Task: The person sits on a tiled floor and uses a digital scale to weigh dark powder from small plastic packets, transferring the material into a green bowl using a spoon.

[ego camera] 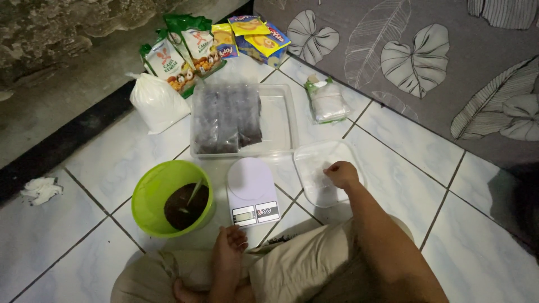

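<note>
white floor tiles [393,168] are being used as the work surface, with a grey leaf-print mat [426,62] lying along the far right. a clear lid [314,188] is being touched by the right hand [341,174], whose fingers are curled together as if something small is being pinched on it; what is being pinched cannot be told. the left hand [228,247] is being rested near the crossed legs, fingers loosely curled and holding nothing, just before a white scale [252,191]. beside the scale, a green bowl [151,193] with dark paste and a spoon [194,192] is being kept on the left. behind it, a clear tray [281,120] is being filled with dark packets [227,118]. further back, snack packs [185,50], a white bag [157,101] and a small pouch [327,101] are being stored.

judging by the layout, portioning and weighing seems to be in hand. the next move is likely calling for a wrapper to be brought from the lid to the scale.
</note>
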